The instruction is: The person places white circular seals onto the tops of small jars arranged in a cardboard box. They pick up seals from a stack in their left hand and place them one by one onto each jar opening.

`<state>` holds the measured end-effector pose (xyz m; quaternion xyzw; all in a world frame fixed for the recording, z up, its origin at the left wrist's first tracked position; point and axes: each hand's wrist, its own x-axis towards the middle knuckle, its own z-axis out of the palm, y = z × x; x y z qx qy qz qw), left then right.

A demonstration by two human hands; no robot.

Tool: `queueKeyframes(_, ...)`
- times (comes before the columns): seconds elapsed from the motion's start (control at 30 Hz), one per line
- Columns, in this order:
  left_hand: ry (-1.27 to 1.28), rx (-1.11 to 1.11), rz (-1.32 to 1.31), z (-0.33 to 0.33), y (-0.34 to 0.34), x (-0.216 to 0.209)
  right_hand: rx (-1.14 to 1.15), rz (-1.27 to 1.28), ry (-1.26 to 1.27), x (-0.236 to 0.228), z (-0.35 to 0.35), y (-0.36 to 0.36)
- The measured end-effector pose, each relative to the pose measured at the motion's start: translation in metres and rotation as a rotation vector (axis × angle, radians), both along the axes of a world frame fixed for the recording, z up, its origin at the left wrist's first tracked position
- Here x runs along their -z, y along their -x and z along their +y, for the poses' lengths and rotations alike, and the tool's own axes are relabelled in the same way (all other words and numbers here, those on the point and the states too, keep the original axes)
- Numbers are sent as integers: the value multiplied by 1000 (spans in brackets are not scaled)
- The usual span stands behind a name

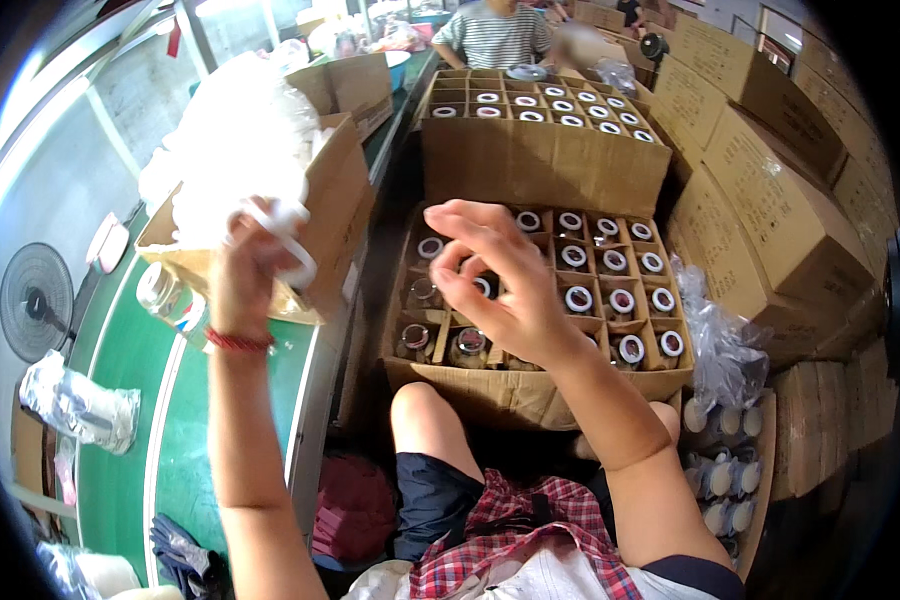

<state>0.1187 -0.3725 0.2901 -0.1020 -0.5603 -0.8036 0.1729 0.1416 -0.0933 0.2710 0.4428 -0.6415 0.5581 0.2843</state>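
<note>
My left hand (242,268), with a red cord round the wrist, is closed on white plastic rings (301,266) beside an open carton (342,190) heaped with white pieces washed out by glare. To the right, my right hand (505,275) is raised over a divided cardboard box (490,390). Its fingers are bent but apart, and nothing shows in them. Glass jars stand upright in the box's compartments. Many carry white rings on top, such as one jar (578,299); front-left ones, like another jar (416,338), show none. My right hand hides some compartments.
Behind stands another divided box (540,165) of white-topped jars, with a person in a striped shirt (495,38) beyond. A green conveyor belt (210,430) runs along the left, with gloves (182,553) on it. Stacked cartons (770,200) and a plastic bag (720,350) are at right.
</note>
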Motion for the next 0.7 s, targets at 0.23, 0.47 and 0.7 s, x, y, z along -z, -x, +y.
queueKeyframes(0.23,41,73,-158,109,-22,109,-150,-677,-96,87,-2,50)
queueKeyframes(0.47,-272,154,-414,130,-26,193,-166,-1271,170,147,9,64)
queueKeyframes(0.7,-315,-57,-603,93,-25,247,-71,-1305,337,187,-11,71)
